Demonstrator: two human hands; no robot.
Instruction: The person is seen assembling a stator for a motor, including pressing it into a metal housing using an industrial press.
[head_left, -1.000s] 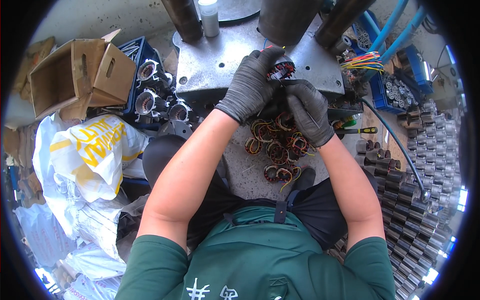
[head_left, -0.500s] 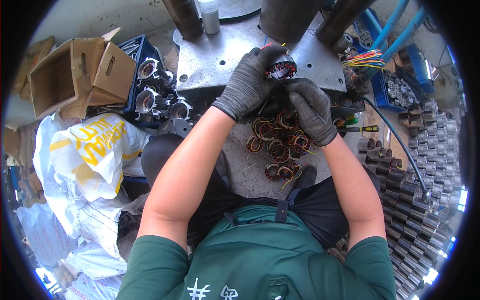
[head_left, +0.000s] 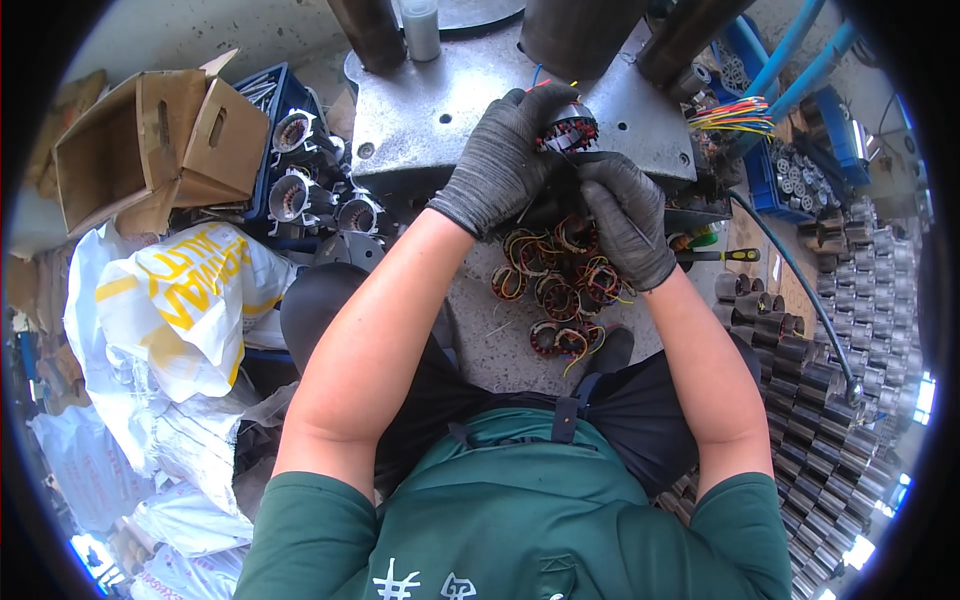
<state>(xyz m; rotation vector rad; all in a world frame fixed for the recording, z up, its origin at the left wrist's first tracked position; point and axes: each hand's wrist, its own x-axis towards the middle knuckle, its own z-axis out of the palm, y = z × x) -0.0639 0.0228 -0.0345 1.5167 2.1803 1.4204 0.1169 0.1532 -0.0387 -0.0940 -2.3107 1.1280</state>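
Observation:
My left hand [head_left: 502, 150], in a grey knitted glove, is closed around a motor stator [head_left: 570, 133] with red-and-black windings and a shiny metal ring. It holds the stator just over the front part of the metal press plate [head_left: 460, 95]. Coloured lead wires stick out above the fingers. My gloved right hand [head_left: 626, 212] is close to the stator's near side, its fingers curled together. A thin dark line shows by its fingertips; what they pinch cannot be made out. Below the hands, several wound stators [head_left: 556, 298] with red and yellow wires lie on the floor.
Thick steel columns [head_left: 580, 35] rise from the plate. At left are a cardboard box [head_left: 215, 140], white motor housings [head_left: 290, 197] and a plastic sack [head_left: 180, 300]. Rows of metal cylinders [head_left: 800, 400], a dark hose [head_left: 815, 300] and a yellow-black handled tool [head_left: 735, 255] lie at right.
The stator has turned slightly in my left hand, and a blue lead now stands up above the fingers. My right hand has moved slightly down and to the right.

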